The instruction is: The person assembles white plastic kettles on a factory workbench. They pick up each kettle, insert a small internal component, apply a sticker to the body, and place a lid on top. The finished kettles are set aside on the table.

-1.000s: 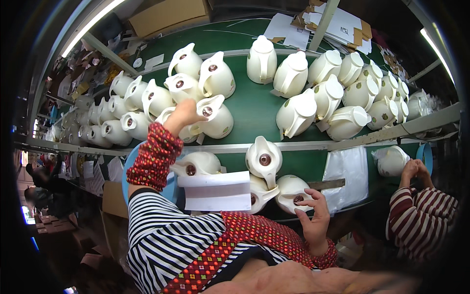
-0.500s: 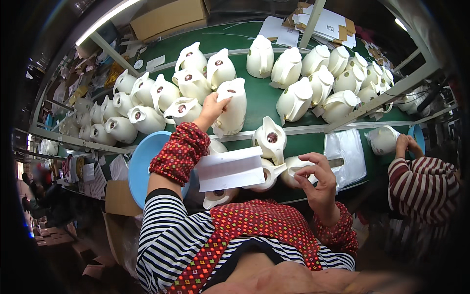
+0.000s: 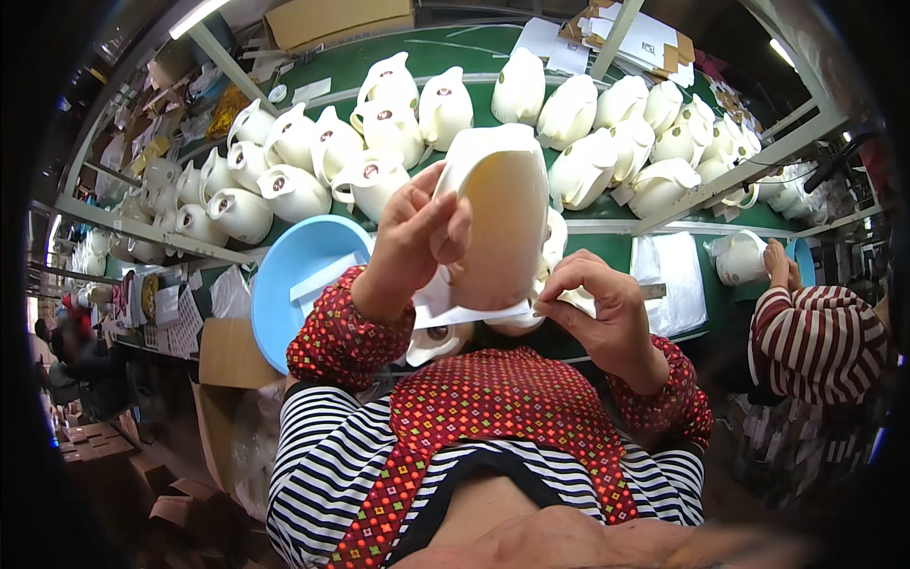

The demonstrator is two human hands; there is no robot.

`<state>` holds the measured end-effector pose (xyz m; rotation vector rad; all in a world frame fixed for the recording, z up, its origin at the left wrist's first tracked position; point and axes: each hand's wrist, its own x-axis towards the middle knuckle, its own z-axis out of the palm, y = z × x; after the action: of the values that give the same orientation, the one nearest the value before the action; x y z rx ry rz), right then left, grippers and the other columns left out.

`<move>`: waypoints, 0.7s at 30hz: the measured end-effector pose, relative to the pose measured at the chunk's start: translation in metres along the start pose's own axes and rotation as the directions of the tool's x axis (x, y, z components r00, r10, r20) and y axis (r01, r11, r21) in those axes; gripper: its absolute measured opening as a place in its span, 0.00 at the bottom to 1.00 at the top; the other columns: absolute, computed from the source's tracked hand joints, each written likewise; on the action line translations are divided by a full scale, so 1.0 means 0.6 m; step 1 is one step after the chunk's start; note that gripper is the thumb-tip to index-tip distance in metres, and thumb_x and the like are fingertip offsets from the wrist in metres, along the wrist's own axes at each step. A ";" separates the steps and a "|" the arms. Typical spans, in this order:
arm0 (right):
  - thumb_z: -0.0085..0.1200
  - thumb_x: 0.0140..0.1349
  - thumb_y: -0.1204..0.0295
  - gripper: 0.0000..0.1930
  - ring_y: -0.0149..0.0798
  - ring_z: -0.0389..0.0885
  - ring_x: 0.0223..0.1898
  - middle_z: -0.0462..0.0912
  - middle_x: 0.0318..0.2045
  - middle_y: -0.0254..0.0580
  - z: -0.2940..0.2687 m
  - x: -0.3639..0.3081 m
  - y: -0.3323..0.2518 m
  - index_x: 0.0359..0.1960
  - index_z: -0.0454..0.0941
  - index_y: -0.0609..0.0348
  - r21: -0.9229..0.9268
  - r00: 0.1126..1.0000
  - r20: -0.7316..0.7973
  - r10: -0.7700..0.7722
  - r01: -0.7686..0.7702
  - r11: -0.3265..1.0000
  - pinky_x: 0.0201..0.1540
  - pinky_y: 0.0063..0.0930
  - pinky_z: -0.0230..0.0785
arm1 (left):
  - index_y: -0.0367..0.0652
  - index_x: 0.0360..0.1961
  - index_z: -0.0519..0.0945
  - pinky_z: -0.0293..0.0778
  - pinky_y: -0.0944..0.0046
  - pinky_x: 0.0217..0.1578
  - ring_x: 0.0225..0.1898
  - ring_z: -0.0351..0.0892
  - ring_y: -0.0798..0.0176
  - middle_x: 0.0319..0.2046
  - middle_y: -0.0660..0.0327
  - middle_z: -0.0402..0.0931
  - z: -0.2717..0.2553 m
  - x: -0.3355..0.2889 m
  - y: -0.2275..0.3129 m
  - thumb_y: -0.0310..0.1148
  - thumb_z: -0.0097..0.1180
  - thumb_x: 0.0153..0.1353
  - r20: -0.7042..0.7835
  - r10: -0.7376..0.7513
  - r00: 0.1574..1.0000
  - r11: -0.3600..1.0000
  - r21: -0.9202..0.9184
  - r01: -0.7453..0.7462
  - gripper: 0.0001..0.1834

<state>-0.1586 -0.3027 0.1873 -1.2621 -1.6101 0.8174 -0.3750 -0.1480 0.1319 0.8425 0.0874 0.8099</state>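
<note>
A cream jug (image 3: 507, 223) is lifted in front of me, its spout end up. My left hand (image 3: 417, 232) is closed round the handle at the jug's left side. My right hand (image 3: 602, 308) is just right of the jug's lower end, thumb and forefinger pinched together; what they hold, if anything, is too small to make out. A white paper sheet (image 3: 464, 317) shows below the jug, mostly hidden by it. More cream jugs, one with a dark round lid mark (image 3: 438, 339), stand close beneath my hands, partly covered.
Rows of cream jugs (image 3: 294, 192) fill the left of the green bench, others the right (image 3: 583, 169). A blue basin (image 3: 275, 284) sits by my left forearm, clear plastic bags (image 3: 678, 284) to the right. Another person's hand (image 3: 782, 266) touches a bagged jug. A metal rail (image 3: 749, 180) crosses right.
My left hand has lifted a jug off the bench and brought it toward me. My right hand has moved left and lower, and its fingers have closed to a pinch beside the jug.
</note>
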 end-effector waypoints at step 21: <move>0.60 0.67 0.75 0.09 0.37 0.80 0.44 0.82 0.44 0.42 0.033 -0.013 -0.034 0.47 0.78 0.60 0.117 0.832 0.551 0.065 -0.154 0.981 0.47 0.30 0.71 | 0.35 0.55 0.66 0.56 0.72 0.24 0.22 0.55 0.75 0.27 0.69 0.62 0.029 -0.026 -0.073 0.29 0.39 0.79 -0.331 -0.432 0.839 0.694 -0.716 0.075 0.10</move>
<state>-0.1837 -0.3150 0.1965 -1.0668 -1.8756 1.4507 -0.3528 -0.1868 0.1097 -0.1035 0.3254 0.6813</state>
